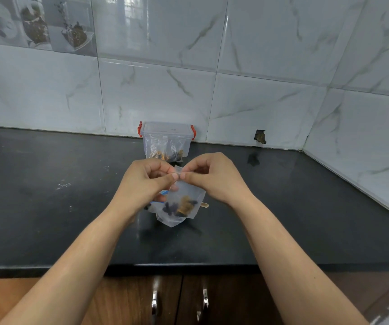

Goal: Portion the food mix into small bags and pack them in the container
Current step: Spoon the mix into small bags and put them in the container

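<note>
Black counter [48, 207] — one held bag [181, 205], one container [166, 139].

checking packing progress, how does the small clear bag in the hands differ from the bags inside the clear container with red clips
The small clear plastic bag hangs above the black counter, pinched at its top by both hands; the packed bags stand inside the clear red-clipped container by the wall. All hold dark and tan food mix.

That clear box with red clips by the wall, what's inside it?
The clear box holds small plastic bags of brown and dark food pieces. Its lower front is hidden behind the hands, so the count and the bottom can't be seen.
</note>
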`<act>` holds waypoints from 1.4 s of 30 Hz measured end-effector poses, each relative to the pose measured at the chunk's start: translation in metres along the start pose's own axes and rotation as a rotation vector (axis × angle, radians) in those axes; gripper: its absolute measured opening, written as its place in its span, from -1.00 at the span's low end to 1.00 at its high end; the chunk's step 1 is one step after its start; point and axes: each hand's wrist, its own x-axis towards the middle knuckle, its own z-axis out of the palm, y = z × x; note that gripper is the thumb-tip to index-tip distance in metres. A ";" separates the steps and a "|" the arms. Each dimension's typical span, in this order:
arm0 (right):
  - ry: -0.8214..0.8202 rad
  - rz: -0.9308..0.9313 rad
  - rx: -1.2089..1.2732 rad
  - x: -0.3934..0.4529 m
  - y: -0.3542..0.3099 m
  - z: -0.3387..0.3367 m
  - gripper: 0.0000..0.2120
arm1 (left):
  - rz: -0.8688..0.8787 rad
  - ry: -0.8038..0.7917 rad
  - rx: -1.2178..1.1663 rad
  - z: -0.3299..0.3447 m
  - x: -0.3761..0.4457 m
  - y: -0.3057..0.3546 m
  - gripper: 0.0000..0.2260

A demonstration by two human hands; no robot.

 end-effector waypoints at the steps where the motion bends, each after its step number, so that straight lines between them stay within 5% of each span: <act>1: 0.008 -0.002 -0.017 0.001 -0.001 0.001 -0.96 | 0.004 0.003 -0.011 0.001 0.000 0.000 -0.94; 15: 0.010 0.023 0.109 0.008 0.012 -0.003 -0.93 | 0.042 0.036 -0.052 -0.005 0.003 0.000 -0.94; 22: 0.036 0.010 -0.081 0.008 0.010 0.005 -0.95 | 0.139 0.047 0.103 -0.003 0.006 -0.004 -0.94; 32: 0.061 0.105 0.233 0.006 0.023 0.001 -0.80 | 0.114 0.099 0.075 -0.006 0.009 -0.008 -0.86; 37: 0.090 0.056 0.121 0.009 0.019 0.005 -0.74 | 0.118 0.026 0.094 -0.004 0.008 -0.004 -0.96; 42: 0.051 0.020 0.297 0.007 0.019 0.003 -0.85 | 0.158 0.067 0.129 -0.008 0.014 -0.003 -0.92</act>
